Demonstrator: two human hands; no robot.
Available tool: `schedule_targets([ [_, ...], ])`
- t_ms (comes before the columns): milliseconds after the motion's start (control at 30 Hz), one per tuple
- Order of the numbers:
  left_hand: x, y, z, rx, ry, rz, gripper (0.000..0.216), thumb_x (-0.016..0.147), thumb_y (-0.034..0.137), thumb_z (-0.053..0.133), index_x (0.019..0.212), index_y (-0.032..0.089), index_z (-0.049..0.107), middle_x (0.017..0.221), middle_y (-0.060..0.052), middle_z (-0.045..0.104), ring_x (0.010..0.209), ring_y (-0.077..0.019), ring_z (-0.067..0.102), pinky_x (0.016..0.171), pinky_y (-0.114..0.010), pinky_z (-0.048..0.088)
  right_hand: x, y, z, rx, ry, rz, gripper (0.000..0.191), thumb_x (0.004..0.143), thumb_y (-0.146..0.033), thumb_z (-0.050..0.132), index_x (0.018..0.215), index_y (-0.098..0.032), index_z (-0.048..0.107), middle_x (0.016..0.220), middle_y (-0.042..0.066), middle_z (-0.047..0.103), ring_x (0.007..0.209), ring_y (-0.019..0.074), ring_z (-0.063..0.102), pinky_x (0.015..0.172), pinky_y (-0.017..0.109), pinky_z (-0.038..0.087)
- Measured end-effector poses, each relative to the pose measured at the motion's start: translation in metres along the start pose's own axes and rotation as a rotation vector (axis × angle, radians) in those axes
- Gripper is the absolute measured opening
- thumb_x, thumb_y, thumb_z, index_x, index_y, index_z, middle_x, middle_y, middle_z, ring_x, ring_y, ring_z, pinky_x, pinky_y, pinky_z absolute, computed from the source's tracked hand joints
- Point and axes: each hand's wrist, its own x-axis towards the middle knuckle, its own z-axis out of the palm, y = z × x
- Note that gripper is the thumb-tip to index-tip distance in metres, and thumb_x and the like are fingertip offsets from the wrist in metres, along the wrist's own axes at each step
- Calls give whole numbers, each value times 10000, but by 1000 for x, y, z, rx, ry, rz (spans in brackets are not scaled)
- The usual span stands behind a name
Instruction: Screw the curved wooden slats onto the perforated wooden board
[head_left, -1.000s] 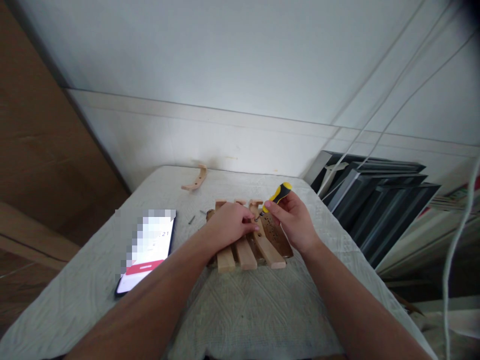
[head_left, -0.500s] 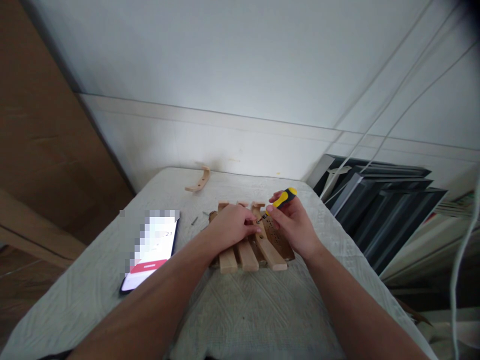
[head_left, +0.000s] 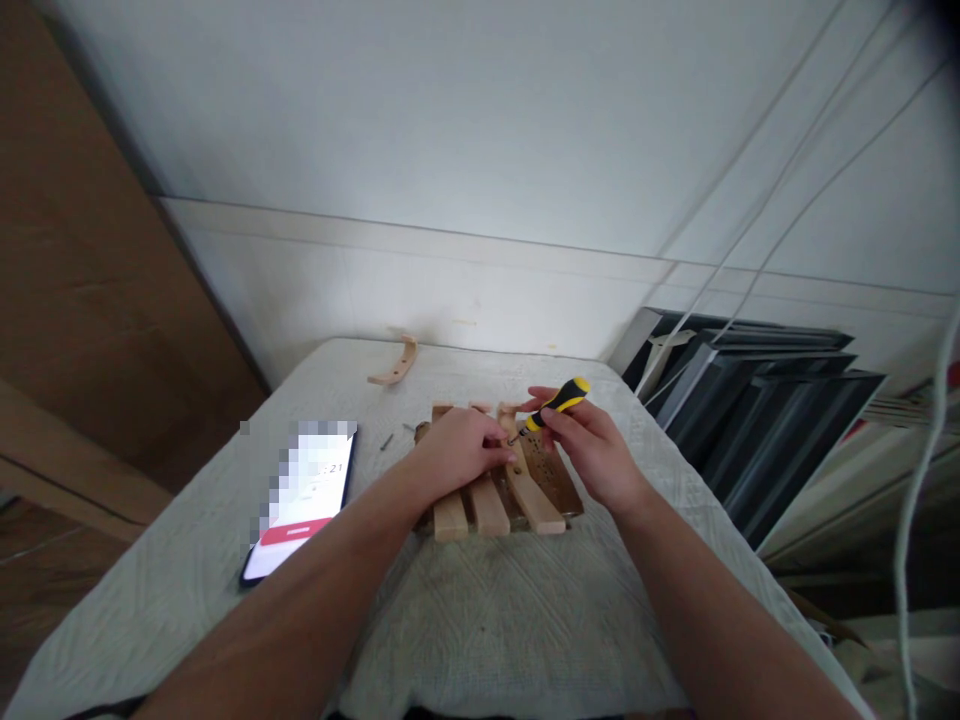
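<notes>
A yellow and black screwdriver (head_left: 564,402) is in my right hand (head_left: 604,455), its fingers closed round the handle. The shaft slants down left to a hole in the rightmost curved wooden slat (head_left: 534,498). My left hand (head_left: 459,448) lies across the neighbouring slats, with thumb and index fingertips pressed on that same slat beside the screwdriver tip. Whether a screw sits between those fingertips is too small to tell. Two more wooden slats (head_left: 489,508) lie parallel to its left, partly hidden by my left hand. Under them is a brown board with small holes (head_left: 553,470).
A loose curved wooden piece (head_left: 395,366) lies near the wall. Small screws (head_left: 386,442) rest left of the board. A lit phone (head_left: 300,510) lies on the cloth-covered table (head_left: 480,620). Dark panels (head_left: 780,430) lean at the right, with white cables (head_left: 919,480) nearby.
My right hand has shifted its grip on the screwdriver, with the index finger now stretched farther left past the handle. The left hand stays at the slat. The view has shifted slightly.
</notes>
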Motion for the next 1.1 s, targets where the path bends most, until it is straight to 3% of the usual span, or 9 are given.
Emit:
schedule_targets([
  [133,1,-1,0,4,-9,-25,274,834,371,615,687,148,675,613,-4,608,537,-110,467,530,-256,250,3,1,0,-160,105,32,335,685,-475,739,808,-176,651,709,22,640,614,143,522,587,296,405],
  [200,2,-2,1,-12,-6,-28,289,830,385,617,671,148,661,607,-1,599,532,-108,465,526,-255,249,4,3,1,-166,166,46,340,669,-468,751,818,-179,649,721,24,640,642,153,533,599,298,407],
  [333,3,-4,3,-15,4,-20,290,831,364,621,634,151,627,592,8,572,532,-104,454,531,-254,248,4,1,-6,16,49,111,337,725,-419,678,968,-186,677,837,41,679,569,117,469,543,283,367],
  [433,3,-3,2,-14,-1,-32,279,829,345,627,627,152,621,574,15,557,526,-102,444,531,-257,240,6,0,-15,-33,-41,112,286,741,-408,644,894,-174,705,785,43,669,592,132,474,560,292,359],
  [633,2,-1,1,-24,-26,-52,250,832,324,622,653,151,645,584,11,571,531,-107,449,534,-260,244,9,10,-12,-363,97,58,366,754,-523,650,821,-163,642,744,40,631,668,162,521,620,306,396],
  [767,3,-3,2,-24,-22,-49,241,835,332,619,679,156,671,597,3,589,536,-115,460,537,-262,252,6,6,-6,-193,78,64,391,780,-460,623,1052,-181,633,898,54,656,654,142,506,581,288,389],
  [867,2,-4,3,-22,0,-38,239,828,335,631,672,158,673,595,5,589,543,-115,468,544,-259,255,5,2,-8,-15,36,80,332,811,-416,567,1043,-193,647,888,44,649,588,119,452,527,273,349],
  [1000,2,-2,2,-34,9,-45,236,822,332,641,667,156,671,576,13,570,532,-106,458,543,-252,256,8,3,-7,-124,54,27,298,768,-477,656,847,-191,637,716,8,595,606,128,471,565,280,370],
  [1100,2,-1,1,-40,-3,-52,236,824,332,639,672,154,676,585,8,582,532,-107,461,540,-253,261,7,6,-3,-217,116,9,351,727,-500,702,884,-197,618,820,28,631,688,149,526,613,295,400],
])
